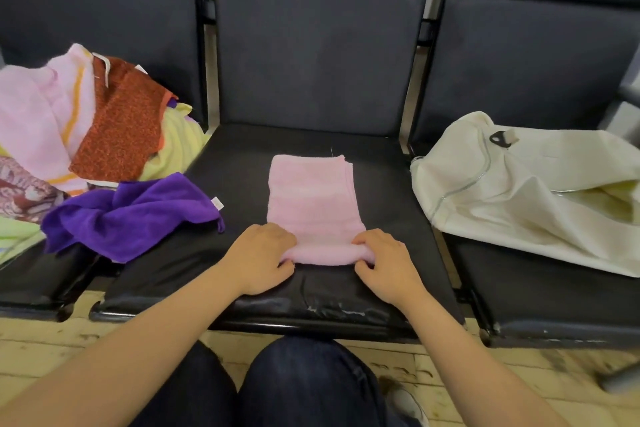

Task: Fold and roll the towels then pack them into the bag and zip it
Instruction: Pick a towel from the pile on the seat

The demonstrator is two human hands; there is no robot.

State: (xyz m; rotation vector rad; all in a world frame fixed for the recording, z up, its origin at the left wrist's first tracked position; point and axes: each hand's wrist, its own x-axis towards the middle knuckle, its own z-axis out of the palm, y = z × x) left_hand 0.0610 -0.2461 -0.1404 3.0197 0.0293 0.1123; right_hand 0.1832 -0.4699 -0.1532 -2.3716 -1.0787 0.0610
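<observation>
Now, left hand (258,258): knuckles up, fingers curled over the left end of the rolled near edge of the pink towel (313,198), thumb on my side of the roll; it is grasping the roll.
Right hand (384,262): mirrors it at the right end of the roll, fingers curled over the top and thumb tucked in front, also grasping.
Arms: both bare forearms reach forward over my knees (304,381), converging on the towel.
Pink towel: folded into a long narrow strip lying lengthwise on the middle seat (381,184), its near end turned over into a short roll between my hands.
Bag (519,204): cream, slumped on the seat to my right, well apart from the towel, its dark zip pull (500,139) on top.
Other towels: a purple towel (131,215) lies crumpled just left of the strip, and behind it a loose heap of towels (86,121) in pink, rust and pale yellow.
Hidden: my fingertips disappear behind the roll, and the bag and the heap are both cut off at the frame edges.
Hard to make out: something pale shows through the bag's opening, but I cannot tell what.
</observation>
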